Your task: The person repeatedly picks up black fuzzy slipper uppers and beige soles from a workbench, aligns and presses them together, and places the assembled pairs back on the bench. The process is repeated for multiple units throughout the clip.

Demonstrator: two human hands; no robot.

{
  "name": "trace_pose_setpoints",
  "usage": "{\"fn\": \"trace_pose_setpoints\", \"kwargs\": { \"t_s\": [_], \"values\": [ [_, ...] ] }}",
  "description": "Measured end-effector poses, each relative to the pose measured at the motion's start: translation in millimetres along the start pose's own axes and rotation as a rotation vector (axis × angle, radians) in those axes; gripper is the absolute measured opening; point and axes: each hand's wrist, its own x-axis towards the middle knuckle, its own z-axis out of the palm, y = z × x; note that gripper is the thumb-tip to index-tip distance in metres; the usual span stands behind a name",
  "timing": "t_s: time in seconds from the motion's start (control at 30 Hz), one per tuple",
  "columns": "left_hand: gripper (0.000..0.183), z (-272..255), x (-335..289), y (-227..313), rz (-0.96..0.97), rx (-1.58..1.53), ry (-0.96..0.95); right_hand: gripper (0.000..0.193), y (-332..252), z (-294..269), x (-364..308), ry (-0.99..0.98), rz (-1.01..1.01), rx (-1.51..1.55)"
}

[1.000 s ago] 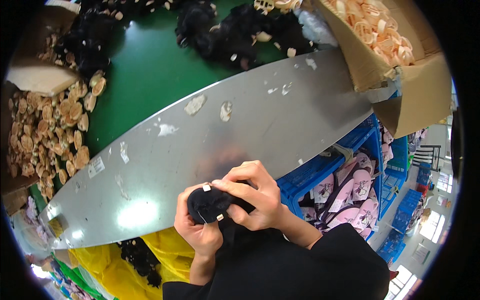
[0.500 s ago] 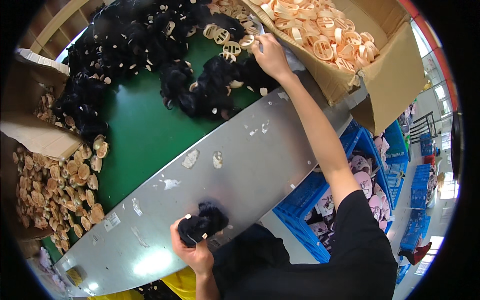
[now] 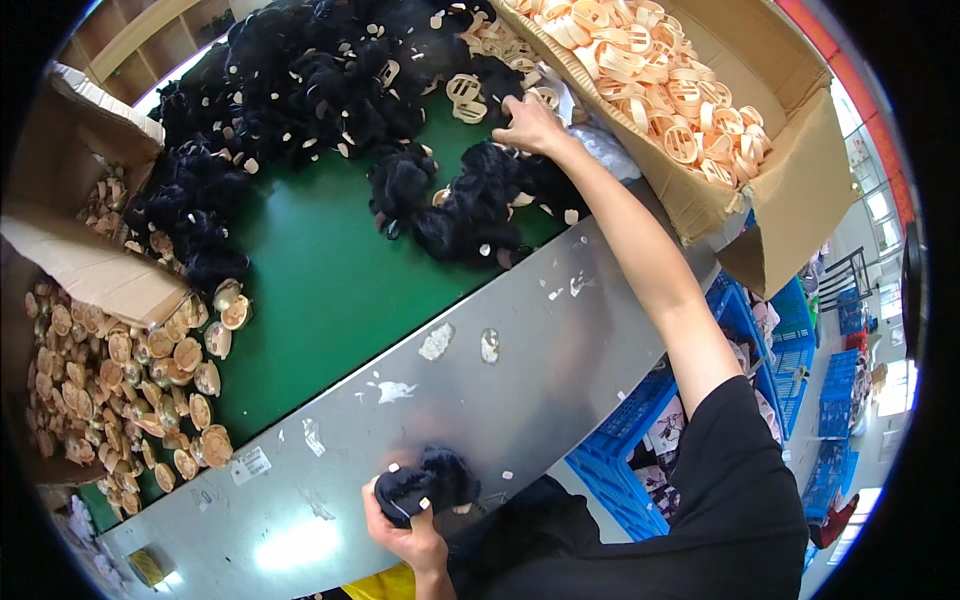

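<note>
My left hand (image 3: pixel 415 540), low over the metal table edge, is closed round a black furry piece (image 3: pixel 425 485) with small pale tabs on it. My right arm stretches far across to the back. There my right hand (image 3: pixel 535 127) has its thumb and forefinger apart, over black furry bundles (image 3: pixel 480 190). Just behind its knuckles sits a beige slotted plastic ring (image 3: pixel 545 97). More such rings (image 3: pixel 465 90) lie to its left on the green surface. Nothing shows between the right fingers, though their undersides are hidden.
A cardboard box (image 3: pixel 690 205) of peach plastic rings stands at the back right. A large black furry pile (image 3: pixel 300 80) covers the far side. At left, tan round shells (image 3: pixel 140 370) lie by another box (image 3: pixel 90 250). Blue crates (image 3: pixel 620 470) stand below the table's right side.
My right hand has shifted left off the beige ring it touched, and its fingers have spread. My left hand still grips the black furry piece. The whole view has swung slightly.
</note>
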Motion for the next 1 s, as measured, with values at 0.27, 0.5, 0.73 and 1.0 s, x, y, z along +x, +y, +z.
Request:
{"fn": "trace_pose_setpoints", "kwargs": {
  "t_s": [0.27,0.5,0.73,1.0],
  "values": [
    [0.038,-20.0,-29.5,17.8,0.062,-0.053,-0.060,0.032,-12.8,-17.3,-83.2,0.134,-0.325,0.309],
    [0.036,-49.3,-52.5,24.2,0.179,-0.055,-0.041,0.021,-40.5,-46.2,-127.3,0.442,-0.353,0.430],
    [0.028,-62.8,-61.7,34.3,0.194,-0.066,0.063,0.032,-142.2,-95.4,-220.9,0.520,-0.338,0.760],
    [0.024,-51.9,-54.0,34.2,0.175,-0.077,0.000,0.056,-257.3,-80.0,-424.8,0.162,-0.843,0.906]
  ]
}}
